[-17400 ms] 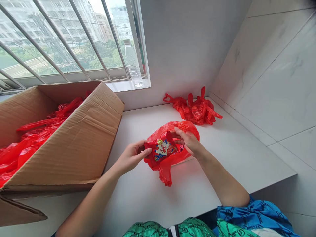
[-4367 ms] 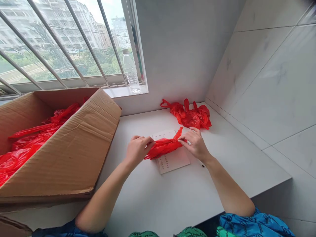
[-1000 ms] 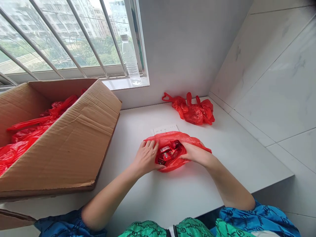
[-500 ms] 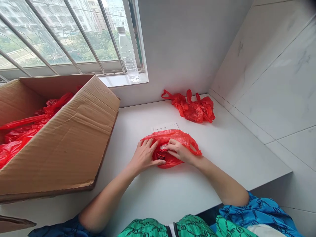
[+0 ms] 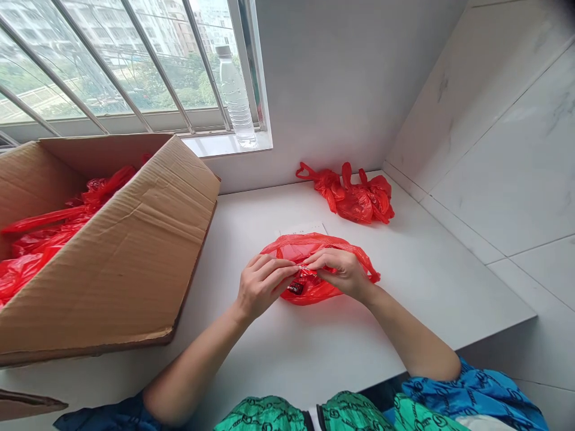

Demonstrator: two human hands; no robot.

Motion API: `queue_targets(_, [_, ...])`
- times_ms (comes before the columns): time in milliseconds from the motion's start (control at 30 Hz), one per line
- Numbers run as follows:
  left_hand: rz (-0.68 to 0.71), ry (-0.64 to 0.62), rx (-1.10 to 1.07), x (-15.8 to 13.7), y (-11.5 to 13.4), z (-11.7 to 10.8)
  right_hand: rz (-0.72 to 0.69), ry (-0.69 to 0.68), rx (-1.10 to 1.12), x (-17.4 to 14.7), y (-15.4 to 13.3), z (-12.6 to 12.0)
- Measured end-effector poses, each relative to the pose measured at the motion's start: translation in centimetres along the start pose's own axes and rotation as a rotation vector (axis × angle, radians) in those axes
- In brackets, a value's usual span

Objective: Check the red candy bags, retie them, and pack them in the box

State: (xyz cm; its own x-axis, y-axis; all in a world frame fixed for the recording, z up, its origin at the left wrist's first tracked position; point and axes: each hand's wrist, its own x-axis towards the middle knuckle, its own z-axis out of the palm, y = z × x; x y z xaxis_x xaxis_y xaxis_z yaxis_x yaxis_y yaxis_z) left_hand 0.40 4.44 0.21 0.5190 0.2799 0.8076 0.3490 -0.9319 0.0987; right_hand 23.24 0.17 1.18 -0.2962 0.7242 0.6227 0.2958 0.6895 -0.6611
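Note:
An open red plastic bag lies on the white table under both hands, its mouth spread wide. My left hand reaches over its left side, fingers bent and fingertips pinched. My right hand comes in from the right with its fingertips close to those of the left. Between the two sets of fingertips is a small shiny red wrapped packet, partly covered by the fingers. A dark wrapped piece rests inside the bag, just below the fingers.
To the left stands a large cardboard box holding red plastic bags. More bunched red bags lie at the table's back by the wall. A white paper sits behind the open bag. A water bottle stands on the windowsill.
My left hand has lifted off the bag's left side and closed its fingertips. Both hands now meet at the packet, which earlier lay under my right fingers with its white label showing.

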Motion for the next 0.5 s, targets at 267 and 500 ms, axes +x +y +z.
queue_targets(267, [0.137, 0.119, 0.021, 0.49, 0.66, -0.85, 0.119, 0.025, 0.177, -0.19, -0.20, 0.35])
queue_targets(500, [0.227, 0.045, 0.097, -0.30, -0.21, -0.51, 0.664, -0.085, 0.564, 0.31, -0.72, 0.80])
